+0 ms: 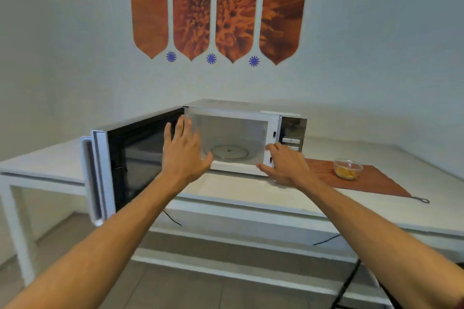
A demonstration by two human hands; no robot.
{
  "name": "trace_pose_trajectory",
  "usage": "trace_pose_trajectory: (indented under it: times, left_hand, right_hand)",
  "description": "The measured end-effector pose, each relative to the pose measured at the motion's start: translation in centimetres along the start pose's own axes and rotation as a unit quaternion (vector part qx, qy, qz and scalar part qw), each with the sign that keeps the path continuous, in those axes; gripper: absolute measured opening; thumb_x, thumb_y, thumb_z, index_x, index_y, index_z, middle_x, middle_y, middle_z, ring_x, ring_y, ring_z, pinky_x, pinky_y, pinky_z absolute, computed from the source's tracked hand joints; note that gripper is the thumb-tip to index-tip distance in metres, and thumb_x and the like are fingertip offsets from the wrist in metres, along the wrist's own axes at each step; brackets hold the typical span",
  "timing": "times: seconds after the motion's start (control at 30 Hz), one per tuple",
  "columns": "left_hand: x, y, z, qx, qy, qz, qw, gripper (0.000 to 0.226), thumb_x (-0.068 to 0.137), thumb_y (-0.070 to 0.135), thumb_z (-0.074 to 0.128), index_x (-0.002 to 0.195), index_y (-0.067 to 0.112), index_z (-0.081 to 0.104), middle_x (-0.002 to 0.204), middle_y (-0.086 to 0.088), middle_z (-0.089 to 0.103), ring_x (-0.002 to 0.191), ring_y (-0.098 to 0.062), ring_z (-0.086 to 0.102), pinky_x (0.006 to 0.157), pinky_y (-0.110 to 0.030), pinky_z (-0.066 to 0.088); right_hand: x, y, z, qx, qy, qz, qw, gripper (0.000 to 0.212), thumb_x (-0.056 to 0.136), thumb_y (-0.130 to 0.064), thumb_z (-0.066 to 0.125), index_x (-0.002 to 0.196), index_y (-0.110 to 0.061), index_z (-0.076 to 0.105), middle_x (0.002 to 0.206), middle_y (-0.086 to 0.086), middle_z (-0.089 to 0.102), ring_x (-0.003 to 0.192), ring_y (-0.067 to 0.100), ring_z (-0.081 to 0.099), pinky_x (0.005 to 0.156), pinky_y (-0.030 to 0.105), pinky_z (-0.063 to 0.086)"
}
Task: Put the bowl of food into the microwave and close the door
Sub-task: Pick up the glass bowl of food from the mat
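At frame centre we see the microwave with its door swung wide open leftward. Our left hand is spread and empty before the cavity; our right hand, open, rests at the microwave's lower right corner. The bowl sits on a mat, right of centre.

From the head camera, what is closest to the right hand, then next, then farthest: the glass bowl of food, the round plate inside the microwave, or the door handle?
From the right hand:
1. Round plate, just to its left inside the microwave.
2. Glass bowl of food, to its right on the orange mat.
3. Door handle, far left on the open door.
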State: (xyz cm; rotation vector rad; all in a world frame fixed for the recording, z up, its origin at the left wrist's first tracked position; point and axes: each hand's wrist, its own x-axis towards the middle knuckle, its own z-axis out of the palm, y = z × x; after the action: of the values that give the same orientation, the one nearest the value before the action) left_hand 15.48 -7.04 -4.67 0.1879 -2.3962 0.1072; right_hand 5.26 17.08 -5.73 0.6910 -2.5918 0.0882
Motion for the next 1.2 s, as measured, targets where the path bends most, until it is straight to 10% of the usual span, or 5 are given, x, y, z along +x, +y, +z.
trace_pose_trajectory:
  times: [0.53, 0.8, 0.93, 1.0, 1.2]
  left_hand:
    - [5.8, 25.0, 8.7, -0.247, -0.037, 0.149, 0.957, 0.053, 0.089, 0.036, 0.054, 0.135, 0.008, 0.052, 0.146, -0.013, 0.048, 0.133, -0.028, 0.045, 0.106, -0.042, 0.039]
    - [10.8, 37.5, 17.2, -0.406, -0.182, 0.008, 0.896, 0.053, 0.079, 0.046, 0.049, 0.119, 0.013, 0.062, 0.122, -0.010, 0.065, 0.108, -0.029, 0.061, 0.091, -0.039, 0.050]
    - [13.3, 42.6, 20.7, -0.494, -0.221, -0.115, 0.833, 0.008, 0.090, 0.029, 0.058, 0.084, 0.025, 0.061, 0.086, 0.003, 0.064, 0.088, -0.021, 0.059, 0.068, -0.026, 0.045]
    - [14.3, 44.6, 22.6, -0.509, -0.201, -0.151, 0.823, 0.022, 0.092, 0.021, 0.056, 0.072, 0.025, 0.051, 0.074, 0.007, 0.055, 0.082, -0.018, 0.054, 0.062, -0.024, 0.043]
    - [17.1, 48.2, 29.9, -0.538, -0.198, -0.180, 0.799, 0.031, 0.097, 0.029, 0.046, 0.112, 0.010, 0.065, 0.110, -0.005, 0.067, 0.101, -0.023, 0.063, 0.092, -0.037, 0.051]
  right_hand:
    - [-4.9, 18.6, 2.9, -0.046, 0.005, 0.107, 0.993, 0.065, 0.093, -0.055, 0.042, 0.145, -0.016, 0.040, 0.157, 0.008, 0.034, 0.144, 0.026, 0.031, 0.116, 0.050, 0.027]
    - [-3.6, 31.8, 6.7, 0.105, -0.008, 0.197, 0.975, 0.072, 0.085, -0.068, 0.039, 0.137, -0.019, 0.052, 0.141, 0.005, 0.055, 0.124, 0.026, 0.054, 0.100, 0.038, 0.043]
    - [-1.4, 37.2, 9.7, 0.298, 0.013, 0.270, 0.915, 0.063, 0.075, -0.064, 0.060, 0.122, -0.022, 0.064, 0.121, 0.003, 0.068, 0.107, 0.023, 0.064, 0.095, 0.044, 0.051]
    - [0.0, 39.2, 11.0, 0.366, 0.018, 0.305, 0.879, 0.066, 0.069, -0.060, 0.072, 0.121, -0.023, 0.062, 0.117, 0.000, 0.068, 0.101, 0.021, 0.066, 0.090, 0.044, 0.054]
    - [3.1, 43.9, 14.7, 0.440, 0.008, 0.324, 0.838, 0.071, 0.059, -0.044, 0.090, 0.117, -0.018, 0.059, 0.109, -0.003, 0.066, 0.096, 0.013, 0.064, 0.069, 0.018, 0.048]
